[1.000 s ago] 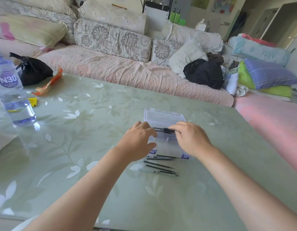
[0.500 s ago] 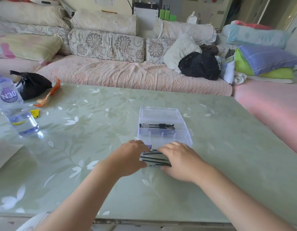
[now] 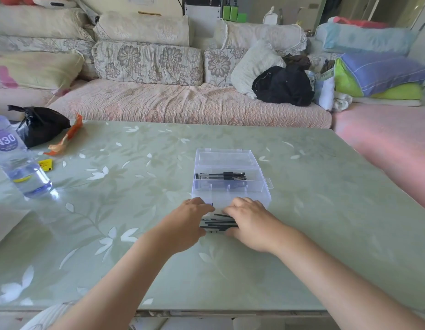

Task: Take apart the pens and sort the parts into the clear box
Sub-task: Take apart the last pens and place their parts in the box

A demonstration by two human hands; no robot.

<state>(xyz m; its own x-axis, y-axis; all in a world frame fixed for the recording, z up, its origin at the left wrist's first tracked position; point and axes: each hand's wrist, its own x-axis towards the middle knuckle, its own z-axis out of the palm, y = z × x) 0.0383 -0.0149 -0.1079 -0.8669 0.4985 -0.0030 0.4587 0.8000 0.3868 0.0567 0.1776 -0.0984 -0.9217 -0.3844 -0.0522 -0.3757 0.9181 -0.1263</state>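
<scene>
just in front of the clear box [image 3: 254, 194], the left hand [image 3: 185, 225] and the right hand [image 3: 252, 225] curl their fingers around both ends of thin black pen parts [image 3: 218, 225], and black pens [image 3: 221, 176] lie inside this box.

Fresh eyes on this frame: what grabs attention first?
Both hands, left hand and right hand, grip a bundle of thin black pen parts on the green leaf-patterned table, just in front of the open clear plastic box. Black pens lie in the box's rear compartment. A clear water bottle with a purple label stands at the table's left edge.
</scene>
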